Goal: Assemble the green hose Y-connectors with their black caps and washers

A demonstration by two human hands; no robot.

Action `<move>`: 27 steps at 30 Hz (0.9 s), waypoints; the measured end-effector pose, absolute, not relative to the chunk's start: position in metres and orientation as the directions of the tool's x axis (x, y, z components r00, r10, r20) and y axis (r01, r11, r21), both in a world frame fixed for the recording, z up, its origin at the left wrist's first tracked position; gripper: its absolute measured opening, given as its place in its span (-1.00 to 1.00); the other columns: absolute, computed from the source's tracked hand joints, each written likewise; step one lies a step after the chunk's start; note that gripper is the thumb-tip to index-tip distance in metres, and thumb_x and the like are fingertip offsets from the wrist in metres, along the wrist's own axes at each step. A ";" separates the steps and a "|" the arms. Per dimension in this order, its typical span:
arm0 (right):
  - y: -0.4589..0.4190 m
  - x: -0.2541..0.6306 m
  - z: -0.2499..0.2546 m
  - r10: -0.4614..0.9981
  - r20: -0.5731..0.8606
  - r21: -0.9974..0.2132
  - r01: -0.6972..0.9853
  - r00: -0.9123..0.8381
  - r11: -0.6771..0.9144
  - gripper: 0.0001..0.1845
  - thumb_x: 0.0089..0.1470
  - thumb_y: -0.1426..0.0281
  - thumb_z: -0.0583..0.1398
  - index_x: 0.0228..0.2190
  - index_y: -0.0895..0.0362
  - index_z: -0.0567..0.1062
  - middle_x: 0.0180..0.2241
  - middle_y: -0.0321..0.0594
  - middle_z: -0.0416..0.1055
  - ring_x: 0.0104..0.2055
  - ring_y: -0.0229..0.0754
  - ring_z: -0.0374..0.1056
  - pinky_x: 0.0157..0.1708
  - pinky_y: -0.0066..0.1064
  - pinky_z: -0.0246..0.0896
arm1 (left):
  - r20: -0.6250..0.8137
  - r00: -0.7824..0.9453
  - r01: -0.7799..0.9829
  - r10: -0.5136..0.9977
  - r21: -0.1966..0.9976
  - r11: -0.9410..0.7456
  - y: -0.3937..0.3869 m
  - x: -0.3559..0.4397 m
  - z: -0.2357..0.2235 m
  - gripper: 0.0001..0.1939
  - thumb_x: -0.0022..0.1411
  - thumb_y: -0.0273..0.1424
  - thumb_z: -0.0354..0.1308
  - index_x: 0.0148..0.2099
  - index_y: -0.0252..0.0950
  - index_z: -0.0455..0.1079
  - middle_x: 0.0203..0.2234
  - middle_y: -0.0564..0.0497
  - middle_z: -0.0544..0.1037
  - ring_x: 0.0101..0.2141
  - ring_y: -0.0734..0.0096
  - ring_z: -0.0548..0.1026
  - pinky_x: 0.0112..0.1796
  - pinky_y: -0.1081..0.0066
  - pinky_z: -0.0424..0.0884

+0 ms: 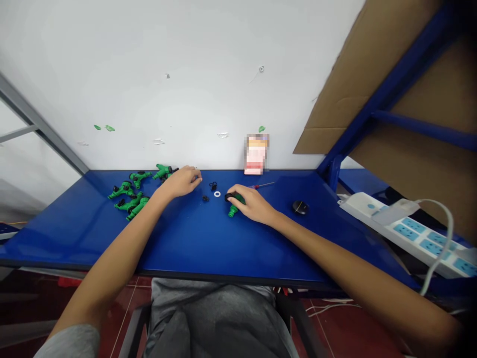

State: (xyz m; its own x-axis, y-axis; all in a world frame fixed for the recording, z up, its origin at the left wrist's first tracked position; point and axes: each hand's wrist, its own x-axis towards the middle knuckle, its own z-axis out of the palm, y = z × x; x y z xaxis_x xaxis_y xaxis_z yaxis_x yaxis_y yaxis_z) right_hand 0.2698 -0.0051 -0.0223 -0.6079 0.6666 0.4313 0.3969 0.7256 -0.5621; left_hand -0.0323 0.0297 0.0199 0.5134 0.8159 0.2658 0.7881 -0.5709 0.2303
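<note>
My right hand (250, 203) is wrapped round a green hose splitter (233, 211) with a black collar, at the middle of the blue table (186, 248). My left hand (185, 181) hovers near the back of the table, its fingers curled together; whatever they pinch is too small to make out. Between the two hands lie a white ring washer (217, 194), a small black part with loops (213, 186) and another small black piece (205, 198). Several more green hose splitters (123, 189) are heaped to the left, one partly behind my left hand.
A screwdriver (261, 186) lies behind my right hand. A round black object (300, 207) sits farther right. The white power strip (402, 228) with its cable runs along the right edge. A pixelated box (256, 155) leans against the white wall (208, 89). Cardboard (331, 114) hangs at right.
</note>
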 end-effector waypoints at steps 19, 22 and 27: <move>-0.008 0.265 -0.023 0.650 0.422 -0.468 0.462 -0.632 0.753 -0.84 0.44 0.31 0.13 -0.09 0.05 0.50 -0.07 -0.08 0.56 -0.01 0.02 0.48 0.02 -0.13 0.38 | 0.114 0.231 0.970 0.966 -0.105 -0.220 0.018 -0.020 0.017 -0.56 0.28 -0.54 0.13 0.20 -0.44 0.45 0.03 -0.32 0.49 -0.04 -0.05 0.54 0.02 0.14 0.47; -0.008 0.269 -0.019 0.653 0.454 -0.465 0.464 -0.606 0.754 -0.84 0.43 0.30 0.14 -0.13 0.05 0.52 -0.10 -0.10 0.57 -0.04 0.00 0.48 -0.01 -0.15 0.37 | 0.129 0.231 0.972 0.964 -0.065 -0.224 0.021 -0.023 0.017 -0.58 0.30 -0.48 0.16 0.19 -0.42 0.45 0.03 -0.30 0.49 -0.04 -0.02 0.56 0.05 0.15 0.47; -0.001 0.278 -0.017 0.696 0.495 -0.469 0.514 -0.521 0.718 -0.85 0.40 0.31 0.19 -0.22 0.06 0.55 -0.18 -0.16 0.60 -0.10 -0.02 0.48 0.04 -0.11 0.29 | 0.159 0.220 0.976 0.963 -0.031 -0.218 0.021 -0.026 0.018 -0.64 0.36 -0.35 0.19 0.15 -0.37 0.45 0.01 -0.27 0.51 0.00 -0.03 0.55 0.07 0.14 0.47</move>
